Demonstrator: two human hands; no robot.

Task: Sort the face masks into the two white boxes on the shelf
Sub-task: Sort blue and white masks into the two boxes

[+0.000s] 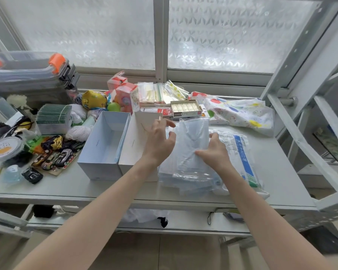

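Two white boxes stand side by side on the shelf: the left box (98, 164) is open with a few blue masks along its right wall, and the right box (132, 145) sits against it. Right of them lies a pile of pale blue face masks in clear wrappers (191, 172), with a blue-and-white printed mask pack (240, 152) beside it. My left hand (160, 141) and my right hand (215, 151) both pinch one wrapped mask (191, 139) lifted above the pile, left hand at its left edge, right hand at its right edge.
Toy cars (55, 154), a stack of green cards (53, 119), string balls, a round tin (5, 148) and toys crowd the shelf's left. Zip bags (160, 92), a small yellow-tiled box (185, 108) and a dotted cloth (240, 112) lie behind. A shelf upright (308, 145) slants at right.
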